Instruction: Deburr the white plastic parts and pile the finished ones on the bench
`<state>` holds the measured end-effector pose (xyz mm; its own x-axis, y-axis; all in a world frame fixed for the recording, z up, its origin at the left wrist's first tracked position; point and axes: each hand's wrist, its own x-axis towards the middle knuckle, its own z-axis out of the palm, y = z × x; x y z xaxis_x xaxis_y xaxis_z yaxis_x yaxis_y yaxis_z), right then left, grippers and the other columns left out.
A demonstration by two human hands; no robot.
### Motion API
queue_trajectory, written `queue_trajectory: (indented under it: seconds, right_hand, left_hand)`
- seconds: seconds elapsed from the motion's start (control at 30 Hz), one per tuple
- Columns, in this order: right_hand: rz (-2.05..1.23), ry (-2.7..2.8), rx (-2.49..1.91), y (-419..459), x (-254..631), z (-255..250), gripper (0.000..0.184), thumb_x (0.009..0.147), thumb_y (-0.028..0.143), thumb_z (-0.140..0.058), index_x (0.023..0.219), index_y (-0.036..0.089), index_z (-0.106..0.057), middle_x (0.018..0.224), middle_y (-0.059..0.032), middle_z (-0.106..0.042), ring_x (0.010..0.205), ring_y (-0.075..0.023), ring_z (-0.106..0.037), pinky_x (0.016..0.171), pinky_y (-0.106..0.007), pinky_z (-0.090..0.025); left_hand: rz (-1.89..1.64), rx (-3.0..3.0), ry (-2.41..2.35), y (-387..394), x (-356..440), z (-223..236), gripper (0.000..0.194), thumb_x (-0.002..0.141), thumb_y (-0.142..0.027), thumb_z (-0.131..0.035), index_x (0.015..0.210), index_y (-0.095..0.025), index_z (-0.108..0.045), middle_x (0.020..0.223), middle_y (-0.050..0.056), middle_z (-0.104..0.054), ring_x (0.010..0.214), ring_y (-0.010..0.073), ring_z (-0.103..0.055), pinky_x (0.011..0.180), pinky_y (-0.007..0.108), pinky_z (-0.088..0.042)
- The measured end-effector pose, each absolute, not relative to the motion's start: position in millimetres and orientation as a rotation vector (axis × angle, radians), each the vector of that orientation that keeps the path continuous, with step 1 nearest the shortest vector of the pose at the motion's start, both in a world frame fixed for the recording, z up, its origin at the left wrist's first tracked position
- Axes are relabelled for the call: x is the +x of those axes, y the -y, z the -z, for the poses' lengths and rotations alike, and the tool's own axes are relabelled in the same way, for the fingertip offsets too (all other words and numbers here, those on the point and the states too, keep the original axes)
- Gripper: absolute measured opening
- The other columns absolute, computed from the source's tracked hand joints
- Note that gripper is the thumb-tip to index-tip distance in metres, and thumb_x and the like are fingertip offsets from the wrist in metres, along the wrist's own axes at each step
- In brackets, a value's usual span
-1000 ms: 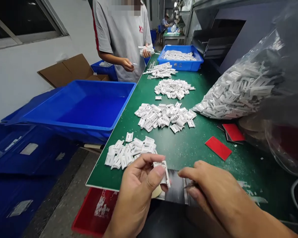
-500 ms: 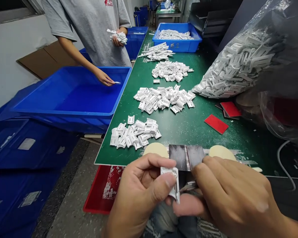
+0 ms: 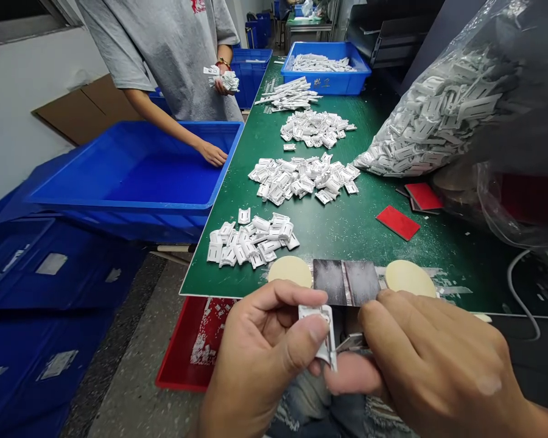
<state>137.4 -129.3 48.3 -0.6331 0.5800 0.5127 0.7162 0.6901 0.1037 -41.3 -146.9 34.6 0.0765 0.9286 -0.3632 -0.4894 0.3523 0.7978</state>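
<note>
My left hand (image 3: pixel 260 359) pinches a small white plastic clip (image 3: pixel 323 334) between thumb and fingers, held over my lap just off the near edge of the green table (image 3: pixel 347 231). My right hand (image 3: pixel 429 365) is closed around a thin metal blade-like tool (image 3: pixel 351 343) whose tip touches the clip's right side. Just beyond my hands a dark metal plate (image 3: pixel 344 281) lies on the table edge between two round beige pads (image 3: pixel 290 271). A small pile of white clips (image 3: pixel 251 240) lies to the left of it.
Larger clip piles (image 3: pixel 301 179) and a clear bag of clips (image 3: pixel 442 115) lie farther back, with red pads (image 3: pixel 397 222) near the bag. A large blue bin (image 3: pixel 132 176) stands left; a person in a grey shirt (image 3: pixel 173 55) reaches into it. A red tray (image 3: pixel 187 347) sits below.
The view dropped and my hands pulled back from the table edge toward my lap, the tool now against the clip. The other person's hand reached into the blue bin.
</note>
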Motion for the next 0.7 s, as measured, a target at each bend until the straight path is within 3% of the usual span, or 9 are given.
queue_trajectory:
  seconds: [0.27,0.37,0.47,0.6,0.7]
  right_hand:
    - [0.371,2.428,-0.965,134,140,-42,0.046,0.099,0.056,-0.037,0.068,0.024,-0.046,0.054,0.0004,-0.039,0.051,-0.0179,-0.033,0.056,-0.037,-0.019]
    - [0.195,2.391,-0.941,135,138,-38,0.045,0.099,0.054,-0.041,0.067,0.023,-0.044,0.054,0.0016,-0.038,0.051,-0.0155,-0.032,0.055,-0.036,-0.019]
    - [-0.431,2.259,-0.909,135,133,-37,0.048,0.1,0.057,-0.038,0.069,0.021,-0.045,0.058,0.0032,-0.043,0.051,-0.0109,-0.037,0.053,-0.03,-0.024]
    - [-1.474,1.779,-1.012,140,122,-35,0.044,0.102,0.051,-0.039,0.071,0.02,-0.047,0.061,0.0053,-0.041,0.054,-0.0076,-0.038,0.051,-0.021,-0.031]
    - [-1.771,1.519,-1.004,144,118,-33,0.044,0.102,0.049,-0.039,0.071,0.02,-0.048,0.063,0.0046,-0.041,0.058,-0.0083,-0.038,0.053,-0.02,-0.035]
  left_hand:
    - [-1.148,0.51,-0.997,149,-39,-36,0.026,0.067,-0.035,-0.088,0.084,-0.019,-0.077,0.064,0.0,-0.063,0.048,0.0063,-0.054,0.046,0.015,-0.05]
    - [-1.142,0.504,-1.015,151,-38,-37,0.026,0.069,-0.034,-0.086,0.086,-0.017,-0.075,0.063,-0.002,-0.059,0.049,0.0061,-0.053,0.045,0.014,-0.048]
    - [-1.252,0.601,-1.054,152,-36,-38,0.016,0.076,-0.029,-0.081,0.086,-0.019,-0.074,0.067,-0.002,-0.06,0.055,0.006,-0.055,0.05,0.012,-0.048]
    - [-1.319,0.785,-0.933,152,-35,-37,0.016,0.081,-0.027,-0.078,0.096,-0.024,-0.075,0.092,0.002,-0.068,0.071,0.0086,-0.064,0.067,0.016,-0.053]
    - [-1.194,0.73,-0.704,150,-37,-34,0.017,0.086,-0.03,-0.072,0.102,-0.025,-0.074,0.089,0.002,-0.067,0.068,0.009,-0.063,0.065,0.018,-0.052]
